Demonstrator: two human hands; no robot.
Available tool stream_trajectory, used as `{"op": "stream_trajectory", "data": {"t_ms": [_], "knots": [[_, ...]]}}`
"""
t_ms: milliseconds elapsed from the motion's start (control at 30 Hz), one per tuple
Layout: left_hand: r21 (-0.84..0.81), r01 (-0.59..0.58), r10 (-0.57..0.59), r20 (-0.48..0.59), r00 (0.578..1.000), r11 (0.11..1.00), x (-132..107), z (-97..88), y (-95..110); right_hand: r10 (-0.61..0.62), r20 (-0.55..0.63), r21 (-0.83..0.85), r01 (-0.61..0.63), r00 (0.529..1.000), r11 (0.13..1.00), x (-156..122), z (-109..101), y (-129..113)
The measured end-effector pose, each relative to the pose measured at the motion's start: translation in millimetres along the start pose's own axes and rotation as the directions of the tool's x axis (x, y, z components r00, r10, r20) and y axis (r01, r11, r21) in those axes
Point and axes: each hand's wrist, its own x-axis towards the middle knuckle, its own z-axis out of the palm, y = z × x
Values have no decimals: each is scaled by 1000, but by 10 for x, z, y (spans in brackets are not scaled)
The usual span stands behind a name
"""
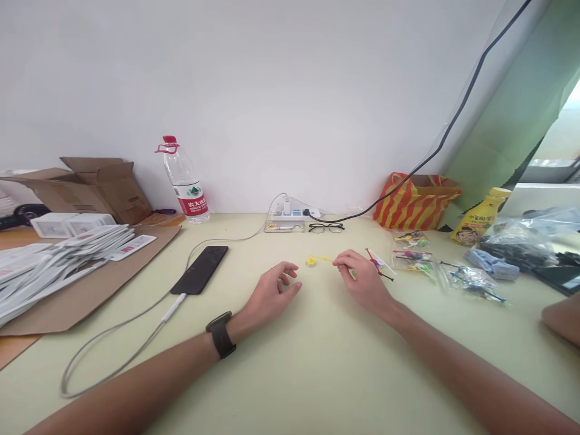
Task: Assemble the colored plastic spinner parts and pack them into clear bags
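Observation:
My right hand point(362, 279) rests on the pale green table point(317, 362) and pinches the end of a thin yellow stick point(322, 258) that ends in a small yellow round piece point(310, 261). A red and blue small piece point(377, 264) lies just behind the right hand. My left hand point(272, 293) lies on the table to the left of the yellow piece, fingers loosely curled, holding nothing. A dark watch point(220, 333) is on the left wrist.
A black phone point(200, 269) on a white cable lies at left, beyond it a water bottle point(183, 180), cardboard boxes point(90, 184) and stacked white packets point(54, 260). Glasses point(326, 228), a power strip point(290, 214), a striped bag point(414, 202), clear bags of small coloured parts point(453, 272). Another person's arm point(564, 317) at right.

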Motion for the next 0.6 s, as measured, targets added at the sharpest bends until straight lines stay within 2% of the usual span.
{"op": "stream_trajectory", "data": {"t_ms": [400, 600], "knots": [[49, -11, 10, 10, 1000, 999, 16, 7, -4, -17, 78, -61, 22, 997, 998, -12, 12, 23], [90, -43, 42, 6, 999, 995, -4, 7, -10, 8, 104, 28, -11, 995, 1000, -17, -4, -71]]}}
